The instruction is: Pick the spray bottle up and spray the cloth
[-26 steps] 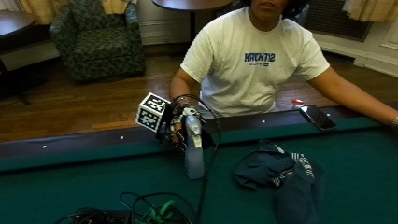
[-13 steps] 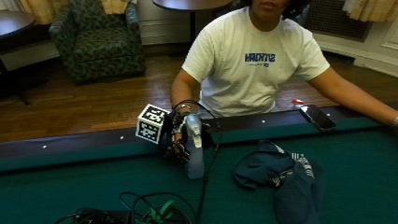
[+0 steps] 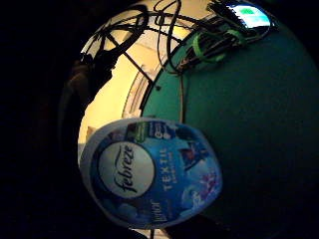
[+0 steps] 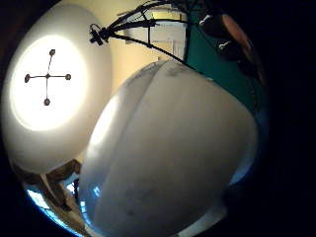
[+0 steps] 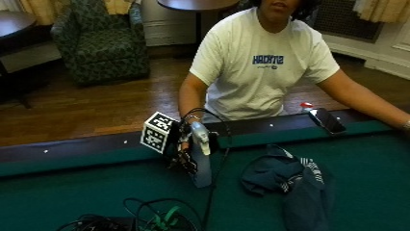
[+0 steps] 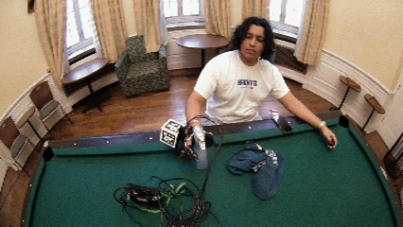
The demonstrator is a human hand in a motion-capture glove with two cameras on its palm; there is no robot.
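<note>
Your gloved right hand (image 5: 185, 156) is wrapped around the spray bottle (image 5: 200, 159), fingers curled on its body, holding it upright at centre-left of the outside view with its base on or just over the green tabletop (image 5: 359, 159) near the dark rail. The blue cloth (image 5: 291, 180) lies crumpled on the felt just right of the bottle, not touching it, and the palm views show the bottle's white body (image 4: 173, 158) and blue label (image 3: 149, 172) filling the frame. A phone (image 5: 326, 120) rests on the rail at right, cables (image 5: 141, 219) at the bottom edge
</note>
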